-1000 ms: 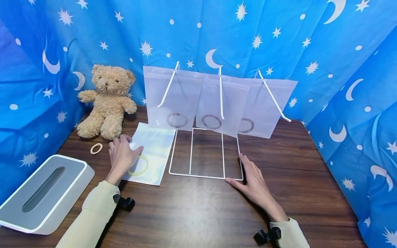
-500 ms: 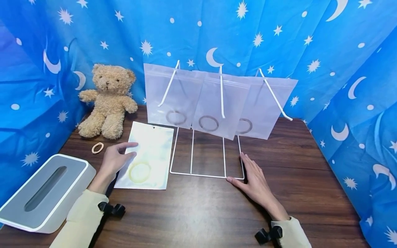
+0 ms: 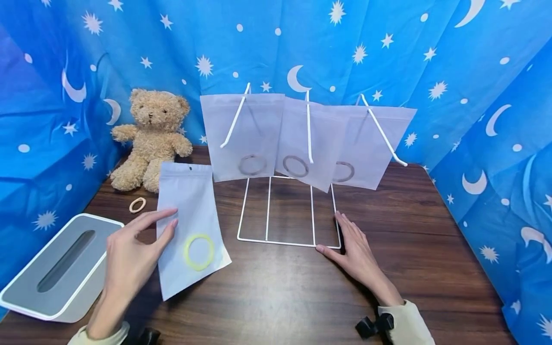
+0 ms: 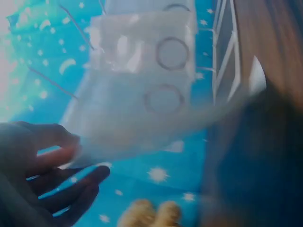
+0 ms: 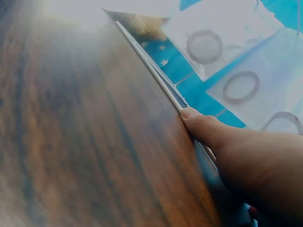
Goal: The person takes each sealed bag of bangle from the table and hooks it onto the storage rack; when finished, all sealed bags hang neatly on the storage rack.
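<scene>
My left hand (image 3: pixel 131 256) pinches the left edge of a white zip bag (image 3: pixel 187 201) between thumb and index finger. The bag is tilted, raised off the table, with a yellow ring shape (image 3: pixel 199 252) low on its face and a small hole in its top edge. In the left wrist view the raised bag (image 4: pixel 132 130) is blurred. My right hand (image 3: pixel 358 256) rests at the front right corner of a white wire rack (image 3: pixel 276 243), its thumb on the front wire and fingers along the side wire. Three similar bags (image 3: pixel 243 129) hang on the rack's prongs.
A teddy bear (image 3: pixel 155 129) sits at the back left, with a small wooden ring (image 3: pixel 137 205) in front of it. A grey and white tissue box (image 3: pixel 64 268) stands at the left. Behind the wooden table (image 3: pixel 409 239) hangs a blue star-patterned curtain (image 3: pixel 379 43).
My left hand has taken hold of the flat bag, drawn it left and towards me, and raised it off the table. The hanging bags sway slightly. My right hand stays put.
</scene>
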Demonstrator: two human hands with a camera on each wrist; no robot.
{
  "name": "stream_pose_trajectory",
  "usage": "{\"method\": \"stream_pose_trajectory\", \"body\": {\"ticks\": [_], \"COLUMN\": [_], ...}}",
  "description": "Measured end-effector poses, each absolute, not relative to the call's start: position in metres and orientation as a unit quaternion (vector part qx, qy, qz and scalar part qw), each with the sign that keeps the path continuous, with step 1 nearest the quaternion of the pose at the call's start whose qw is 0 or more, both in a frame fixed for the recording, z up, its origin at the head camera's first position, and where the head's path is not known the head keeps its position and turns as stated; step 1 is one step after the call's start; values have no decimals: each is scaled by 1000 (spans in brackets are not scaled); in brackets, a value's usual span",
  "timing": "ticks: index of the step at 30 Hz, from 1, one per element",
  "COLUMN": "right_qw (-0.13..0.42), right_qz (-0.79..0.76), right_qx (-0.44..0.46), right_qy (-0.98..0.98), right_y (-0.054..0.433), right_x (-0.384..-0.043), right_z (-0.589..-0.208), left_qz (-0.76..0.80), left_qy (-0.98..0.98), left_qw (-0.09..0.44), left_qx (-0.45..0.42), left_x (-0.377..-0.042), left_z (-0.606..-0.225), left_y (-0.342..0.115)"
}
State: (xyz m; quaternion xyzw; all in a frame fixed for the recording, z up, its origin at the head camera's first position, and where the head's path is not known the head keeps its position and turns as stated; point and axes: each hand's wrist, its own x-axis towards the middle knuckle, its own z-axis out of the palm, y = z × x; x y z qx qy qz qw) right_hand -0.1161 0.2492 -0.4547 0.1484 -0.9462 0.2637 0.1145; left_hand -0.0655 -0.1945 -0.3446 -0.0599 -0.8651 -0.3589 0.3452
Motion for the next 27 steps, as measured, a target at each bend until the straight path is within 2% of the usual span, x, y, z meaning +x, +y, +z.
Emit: {"method": "stream_pose_trajectory", "body": {"ticks": [8,11,15,22,27], "right_qw": [100,108,109,91,92], "right_qz": [259,259,260,258,253], "right_qx": [144,145,144,142,151], "right_qy": [-950,-949,-949,-951,-951], "right_y": [251,252,253,253,255], "right_x": [-115,-115,-115,-113,-112], "right_z": [-452,-452,-452,-451,-451], "left_qz": [-442,-484,-549,-660,-696], "left_qy": [-734,-676,-620,-558,-549], "left_qw": [494,522,503,393,335], "left_qx": [-150,-191,-248,-314,-318], "left_x": [-32,-33,-39,-51,-69], "left_z": [-300,-291,-287,-294,-306], "left_y": [-169,-157,-135,-82,-60]}}
